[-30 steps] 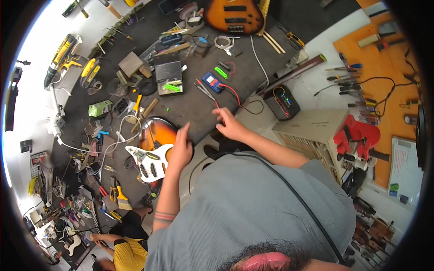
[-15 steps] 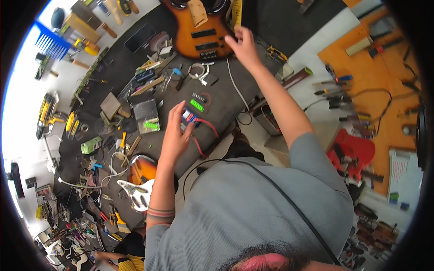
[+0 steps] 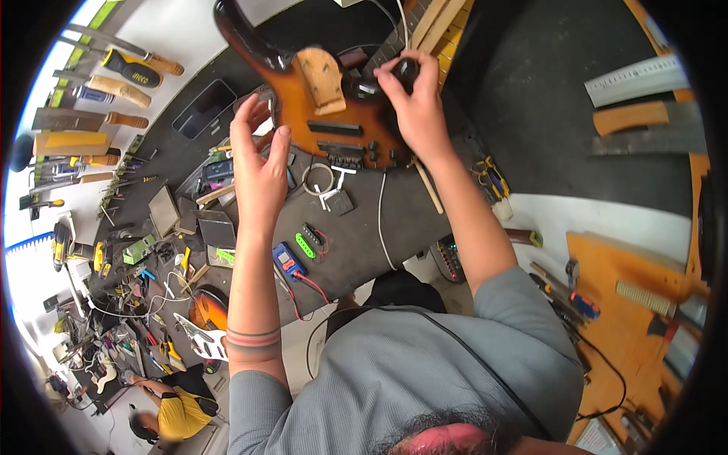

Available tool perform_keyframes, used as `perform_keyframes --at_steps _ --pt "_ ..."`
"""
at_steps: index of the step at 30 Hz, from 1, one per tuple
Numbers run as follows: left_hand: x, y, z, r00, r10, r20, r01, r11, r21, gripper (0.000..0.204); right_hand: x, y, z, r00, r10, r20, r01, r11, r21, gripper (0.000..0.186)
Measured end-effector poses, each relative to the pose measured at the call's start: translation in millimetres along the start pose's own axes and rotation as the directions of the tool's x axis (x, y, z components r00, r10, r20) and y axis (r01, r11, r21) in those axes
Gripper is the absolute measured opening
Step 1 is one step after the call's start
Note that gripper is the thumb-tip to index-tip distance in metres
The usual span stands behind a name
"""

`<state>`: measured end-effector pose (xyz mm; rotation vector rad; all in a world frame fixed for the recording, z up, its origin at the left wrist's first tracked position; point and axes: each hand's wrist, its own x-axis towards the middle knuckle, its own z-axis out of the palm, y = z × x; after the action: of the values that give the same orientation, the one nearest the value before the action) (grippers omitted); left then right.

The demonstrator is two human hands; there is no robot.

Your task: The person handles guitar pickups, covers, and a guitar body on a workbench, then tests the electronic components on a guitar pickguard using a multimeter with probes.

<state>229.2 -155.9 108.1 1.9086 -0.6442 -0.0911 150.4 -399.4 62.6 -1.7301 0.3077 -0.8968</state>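
A sunburst electric guitar body (image 3: 296,125) lies on the dark workbench, its bare wooden neck pocket showing and black pickups and knobs on its face. My right hand (image 3: 422,110) closes its thumb and fingers on the body's dark, short horn. At the opposite edge my left hand (image 3: 258,167) is open, fingers spread and thumb apart; whether it touches the body I cannot tell. Nearer me lies a small blue multimeter (image 3: 288,261) with red leads. Beside it are a bright green oblong piece (image 3: 305,245) and a black one (image 3: 312,232) with a thin red wire.
A roll of tape (image 3: 318,178) and a white cable (image 3: 383,220) lie on the bench (image 3: 349,262). Clutter spreads left, with a second sunburst body (image 3: 209,309). Hand tools hang on the left wall. Pliers (image 3: 491,178) lie at right. Another person (image 3: 182,413) works at lower left.
My left hand has left the multimeter and moved up to the guitar body's left edge. My right hand has taken hold of the horn. The view has shifted, with the body lower in it.
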Motion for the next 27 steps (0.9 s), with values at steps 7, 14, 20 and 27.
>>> perform_keyframes --at_steps 7,14,20,27 --pt "-1.5 7.1 11.0 0.942 -0.082 -0.324 0.034 0.988 -0.153 0.082 -78.5 -34.8 -21.5 0.992 -0.049 0.113 0.032 0.988 0.149 0.044" --pt "-43.6 -8.9 -1.5 0.973 0.037 -0.23 -0.122 0.92 -0.372 0.089 -127.4 -48.5 -42.2 0.931 -0.172 0.321 0.128 0.98 0.154 0.048" --pt "-74.2 -4.9 -10.6 0.968 -0.045 -0.247 -0.056 0.919 -0.389 0.094 -108.9 -33.9 -50.5 0.93 0.185 0.318 -0.331 0.8 0.5 0.067" --pt "-89.7 -11.5 -9.5 0.959 -0.071 -0.275 -0.058 0.899 -0.434 0.098 -11.1 151.2 82.6 0.795 0.48 0.372 -0.104 0.711 -0.696 0.082"
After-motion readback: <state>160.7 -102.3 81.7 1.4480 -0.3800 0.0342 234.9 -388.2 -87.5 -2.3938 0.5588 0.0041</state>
